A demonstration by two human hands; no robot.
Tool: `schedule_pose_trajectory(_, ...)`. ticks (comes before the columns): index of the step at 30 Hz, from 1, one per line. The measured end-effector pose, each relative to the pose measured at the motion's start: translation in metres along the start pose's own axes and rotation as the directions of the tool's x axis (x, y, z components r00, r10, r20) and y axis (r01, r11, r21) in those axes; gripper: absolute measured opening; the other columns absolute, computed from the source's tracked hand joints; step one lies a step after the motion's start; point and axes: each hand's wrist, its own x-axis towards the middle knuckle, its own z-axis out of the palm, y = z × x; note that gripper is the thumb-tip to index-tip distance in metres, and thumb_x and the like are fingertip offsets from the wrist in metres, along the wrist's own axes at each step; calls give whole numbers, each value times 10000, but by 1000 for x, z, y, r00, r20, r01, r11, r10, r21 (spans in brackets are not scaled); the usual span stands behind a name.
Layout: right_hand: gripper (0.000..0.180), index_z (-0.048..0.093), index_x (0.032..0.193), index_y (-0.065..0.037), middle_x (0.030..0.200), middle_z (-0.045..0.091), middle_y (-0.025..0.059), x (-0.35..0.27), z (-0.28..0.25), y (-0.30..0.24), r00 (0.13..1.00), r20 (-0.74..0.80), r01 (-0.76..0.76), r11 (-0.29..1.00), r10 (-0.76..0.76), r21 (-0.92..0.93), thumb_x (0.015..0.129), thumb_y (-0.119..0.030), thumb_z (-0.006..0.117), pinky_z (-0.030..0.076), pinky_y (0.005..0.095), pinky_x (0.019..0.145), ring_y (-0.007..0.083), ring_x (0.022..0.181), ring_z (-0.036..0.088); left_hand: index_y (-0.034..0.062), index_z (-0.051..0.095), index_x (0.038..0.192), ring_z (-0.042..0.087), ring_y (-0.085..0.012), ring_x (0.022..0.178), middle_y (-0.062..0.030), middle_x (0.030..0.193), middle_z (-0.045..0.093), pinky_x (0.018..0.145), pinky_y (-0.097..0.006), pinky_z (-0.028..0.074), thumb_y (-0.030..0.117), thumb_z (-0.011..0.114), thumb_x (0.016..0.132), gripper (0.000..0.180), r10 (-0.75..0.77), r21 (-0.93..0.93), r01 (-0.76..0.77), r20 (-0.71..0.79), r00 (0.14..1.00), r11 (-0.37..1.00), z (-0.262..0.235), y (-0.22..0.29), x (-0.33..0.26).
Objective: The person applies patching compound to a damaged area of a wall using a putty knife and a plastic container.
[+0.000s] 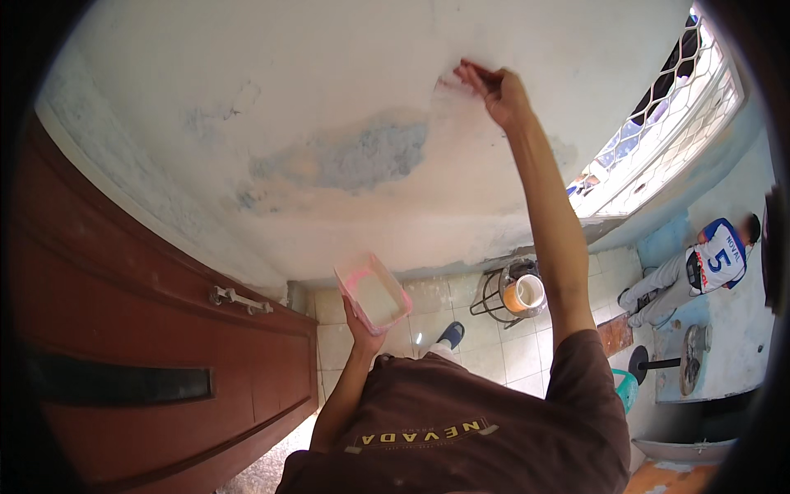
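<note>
Leftmost, red-brown door seen. Pink tub of pale filler gripped underneath by left hand. Blue-grey bare patch on wall left uncovered. Right hand, fingers pinched on something small, unclear, pressed against wall above patch.

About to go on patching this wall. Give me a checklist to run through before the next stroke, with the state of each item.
1. Right hand at the wall, fingertips on the whitish patch: ok.
2. What tool the right hand holds: cannot tell, hidden by the fingers.
3. Pink tub held from below by the left hand, roughly level: ok.
4. Pale filler in the tub: ok, some shows inside.
5. Bare blue-grey area left of the patch covered: not ok.
6. Floor below free: not ok, a wire stand with a bucket stands by the wall, and another person sits at the right.
</note>
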Motion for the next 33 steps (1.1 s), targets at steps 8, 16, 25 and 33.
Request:
schedule_pose_trajectory(8,317,482,981,157,1103,632,362,-92,-3,26,983,-15,181,974,-185,-136,1025,-108,312,540,463,1056,446,1108,641,228,418,1501,465,-254,1370,-9,1475,494,1160,-527,344,662,420,993,669,-39,-41,39,-6,999,998,7,-4,-3)
schedule_pose_trajectory(16,429,377,1292,255,1253,516,398,-16,-101,48,952,-119,-271,957,283,106,971,-10,274,615,370,933,394,1101,618,226,400,1508,458,-256,1370,-6,1477,486,1142,-534,361,666,421,991,679,-35,-12,36,33,999,999,9,-8,5)
schedule_pose_trajectory(25,296,493,1023,226,1175,580,375,-62,37,-44,982,126,145,989,-142,-13,995,-33,353,583,355,1012,419,1145,616,235,423,1499,459,-258,1376,3,1472,499,1159,-533,340,660,415,996,659,-57,-21,57,0,998,998,10,-6,-11)
schedule_pose_trajectory(33,383,441,1193,255,1233,550,378,-50,-126,103,953,-139,-258,961,270,97,920,-9,388,620,334,918,383,1093,637,222,409,1509,450,-265,1388,-19,1491,483,1165,-541,337,671,402,994,683,-54,-54,55,16,998,997,7,-12,-1)
